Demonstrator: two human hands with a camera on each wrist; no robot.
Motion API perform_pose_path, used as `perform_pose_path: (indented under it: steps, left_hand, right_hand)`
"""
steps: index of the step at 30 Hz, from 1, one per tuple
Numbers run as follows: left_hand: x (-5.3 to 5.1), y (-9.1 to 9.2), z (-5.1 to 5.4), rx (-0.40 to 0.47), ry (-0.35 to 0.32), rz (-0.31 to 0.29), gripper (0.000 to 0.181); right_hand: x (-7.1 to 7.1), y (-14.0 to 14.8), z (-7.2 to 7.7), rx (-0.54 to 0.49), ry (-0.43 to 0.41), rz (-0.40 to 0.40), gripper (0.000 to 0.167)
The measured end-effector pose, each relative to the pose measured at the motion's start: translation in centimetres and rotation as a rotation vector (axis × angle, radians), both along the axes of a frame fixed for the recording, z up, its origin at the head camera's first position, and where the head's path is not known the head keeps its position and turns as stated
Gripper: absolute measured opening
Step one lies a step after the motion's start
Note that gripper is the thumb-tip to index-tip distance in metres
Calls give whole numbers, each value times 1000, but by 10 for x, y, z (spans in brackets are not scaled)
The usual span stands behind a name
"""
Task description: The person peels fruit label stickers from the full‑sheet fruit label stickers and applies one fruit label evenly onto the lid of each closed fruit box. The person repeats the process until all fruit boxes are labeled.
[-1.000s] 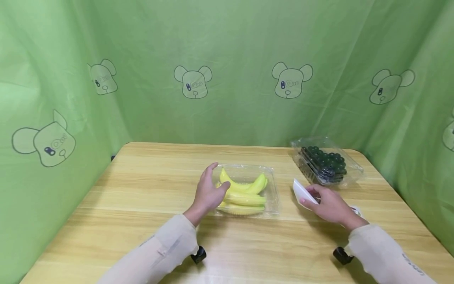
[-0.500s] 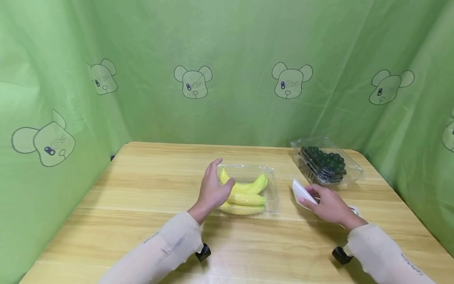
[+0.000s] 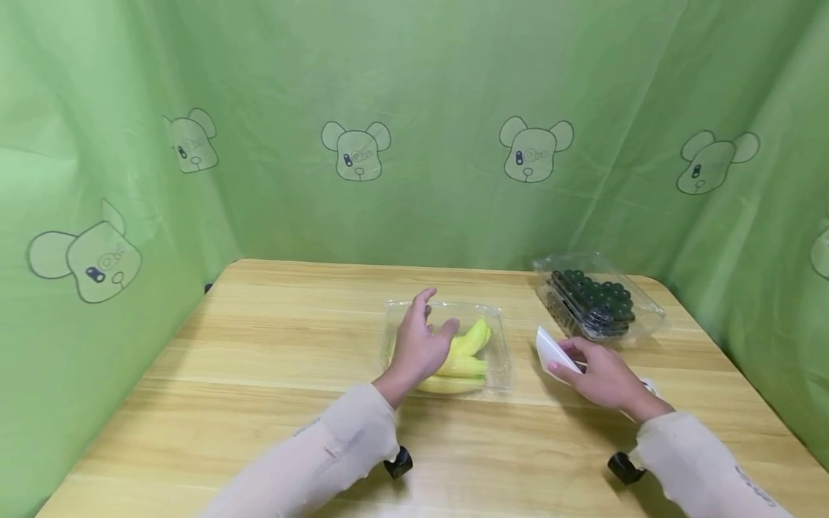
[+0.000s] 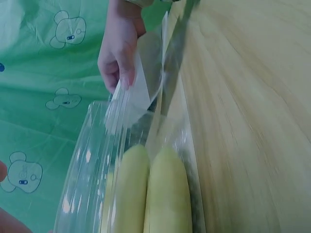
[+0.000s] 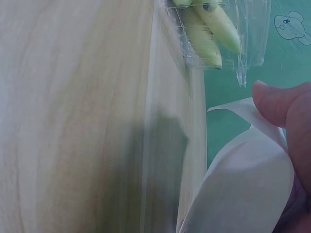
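Note:
Several yellow bananas (image 3: 463,365) lie in a clear plastic box (image 3: 497,352) on the table. My left hand (image 3: 421,349) is over the left part of the box, with fingers spread and nothing held; whether it touches the plastic cannot be told. In the left wrist view, the box (image 4: 80,179) and bananas (image 4: 167,194) show close up. To the right of the box, my right hand (image 3: 599,374) pinches a white sheet (image 3: 553,352) that looks like paper. The sheet (image 5: 243,179) curls below the thumb (image 5: 274,104) in the right wrist view.
A second clear plastic box (image 3: 648,306) with dark green grapes (image 3: 599,295) stands at the table's back right, just beyond my right hand. Green curtains (image 3: 440,201) enclose the wooden table (image 3: 278,338) at the back and both sides.
My left hand has moved right across the banana box, from its left edge to over the bananas. My right hand and the white sheet stay nearly still.

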State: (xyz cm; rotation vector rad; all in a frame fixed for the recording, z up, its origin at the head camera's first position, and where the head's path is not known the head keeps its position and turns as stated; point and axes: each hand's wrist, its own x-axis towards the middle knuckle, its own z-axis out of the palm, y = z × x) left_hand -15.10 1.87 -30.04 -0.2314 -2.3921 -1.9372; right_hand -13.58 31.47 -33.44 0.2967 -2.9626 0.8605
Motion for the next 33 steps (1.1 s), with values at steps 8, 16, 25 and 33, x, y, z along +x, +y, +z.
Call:
perform_pose_path:
  steps: [8,16,25,33]
  left_hand:
    - [-2,36,2,43,-126,-77,61]
    - [-6,71,9,46,-274,-156,61]
    - [-7,95,11,16,-261,-142,54]
    - [1,110,13,102,-293,-166,51]
  right_hand:
    - [3,1,-3,2,3,5,55]
    - [0,2,-3,-8,10,5,54]
    - [-3,2,-4,-25,12,18,52]
    - [-5,5,-6,-15,18,13,52]
